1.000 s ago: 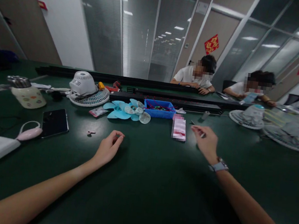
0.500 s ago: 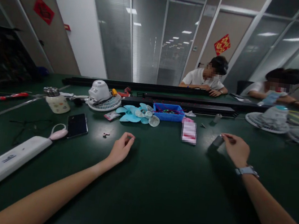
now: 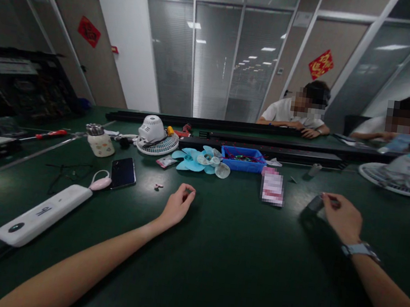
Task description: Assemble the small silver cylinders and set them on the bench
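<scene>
My right hand (image 3: 344, 218), a watch on its wrist, pinches a small grey metal cylinder (image 3: 314, 204) between thumb and fingertips, low over the green table (image 3: 237, 257). A similar grey cylinder (image 3: 315, 170) stands a short way behind it. To the left of that hand lies a pink and white packet (image 3: 272, 187). My left hand (image 3: 179, 204) rests on the table with loosely bent fingers, a gap between thumb and fingers, and nothing visible in it. Small pinkish bits (image 3: 158, 186) lie to its left, and light-blue fan blades (image 3: 196, 160) lie beyond it.
Farther back are a blue bin (image 3: 243, 165) of wired parts, a white fan body (image 3: 152, 129) and long black rails (image 3: 265, 152). At left lie a phone (image 3: 123, 172), a white power strip (image 3: 46, 216) and a flask (image 3: 100, 141). Two people sit across the table.
The view has turned left, so everything appears farther right. Both hands keep much the same pose, and the cylinder stays in my right fingers.
</scene>
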`<state>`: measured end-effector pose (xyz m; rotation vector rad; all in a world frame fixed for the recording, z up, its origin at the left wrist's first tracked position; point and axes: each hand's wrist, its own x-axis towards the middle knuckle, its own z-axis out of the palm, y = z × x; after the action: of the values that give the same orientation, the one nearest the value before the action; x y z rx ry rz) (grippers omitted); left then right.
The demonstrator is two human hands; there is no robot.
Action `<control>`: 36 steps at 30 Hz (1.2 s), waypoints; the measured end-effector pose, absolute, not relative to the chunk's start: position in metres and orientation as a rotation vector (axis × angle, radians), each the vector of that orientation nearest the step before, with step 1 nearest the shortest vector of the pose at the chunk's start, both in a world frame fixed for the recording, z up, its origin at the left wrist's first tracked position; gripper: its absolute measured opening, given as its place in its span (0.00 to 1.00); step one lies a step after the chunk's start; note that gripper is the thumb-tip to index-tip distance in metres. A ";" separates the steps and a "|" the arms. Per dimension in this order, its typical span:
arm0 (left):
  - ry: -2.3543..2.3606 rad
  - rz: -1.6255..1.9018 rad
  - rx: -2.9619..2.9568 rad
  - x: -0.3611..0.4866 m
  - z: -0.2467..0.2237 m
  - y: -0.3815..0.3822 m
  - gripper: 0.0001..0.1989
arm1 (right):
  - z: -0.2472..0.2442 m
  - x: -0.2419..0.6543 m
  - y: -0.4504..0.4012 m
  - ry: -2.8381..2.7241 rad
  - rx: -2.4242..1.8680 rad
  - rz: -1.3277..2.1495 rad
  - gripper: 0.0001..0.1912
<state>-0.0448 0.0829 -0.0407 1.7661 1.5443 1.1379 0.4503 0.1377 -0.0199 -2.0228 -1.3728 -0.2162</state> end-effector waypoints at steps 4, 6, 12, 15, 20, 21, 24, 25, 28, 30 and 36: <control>1.812 1.267 1.652 -0.066 -0.039 0.104 0.11 | -0.022 0.450 0.138 -1.368 -2.021 -0.181 0.16; 2.042 1.306 1.531 -0.084 -0.035 0.115 0.10 | -0.024 0.449 0.138 -1.361 -2.024 -0.175 0.16; 2.468 1.316 1.211 -0.129 -0.020 0.129 0.12 | -0.028 0.448 0.139 -1.355 -1.997 -0.171 0.16; 2.537 1.305 1.151 -0.131 -0.018 0.127 0.13 | -0.029 0.447 0.138 -1.361 -1.994 -0.157 0.15; 2.716 1.359 1.386 -0.102 -0.021 0.112 0.16 | -0.031 0.444 0.137 -1.332 -1.990 -0.042 0.27; 2.726 1.376 1.471 -0.094 -0.021 0.108 0.17 | -0.032 0.445 0.137 -1.331 -1.973 -0.011 0.30; 2.688 1.342 1.616 -0.076 -0.024 0.098 0.20 | -0.035 0.450 0.139 -1.339 -1.994 0.078 0.30; 2.674 1.310 1.630 -0.073 -0.025 0.096 0.21 | -0.035 0.452 0.140 -1.340 -2.015 0.103 0.28; 2.651 1.240 1.614 -0.072 -0.030 0.096 0.23 | -0.033 0.454 0.140 -1.313 -2.046 0.116 0.24; 2.538 1.244 1.699 -0.076 -0.035 0.100 0.22 | -0.028 0.450 0.139 -1.265 -2.042 0.056 0.23; 2.182 1.179 1.885 -0.098 -0.043 0.125 0.20 | -0.015 0.418 0.129 -1.289 -1.837 -0.178 0.26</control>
<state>-0.0985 0.1248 -0.0428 1.8851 2.1824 1.1789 0.4183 0.1287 -0.0149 -1.8375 -1.2890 -0.1780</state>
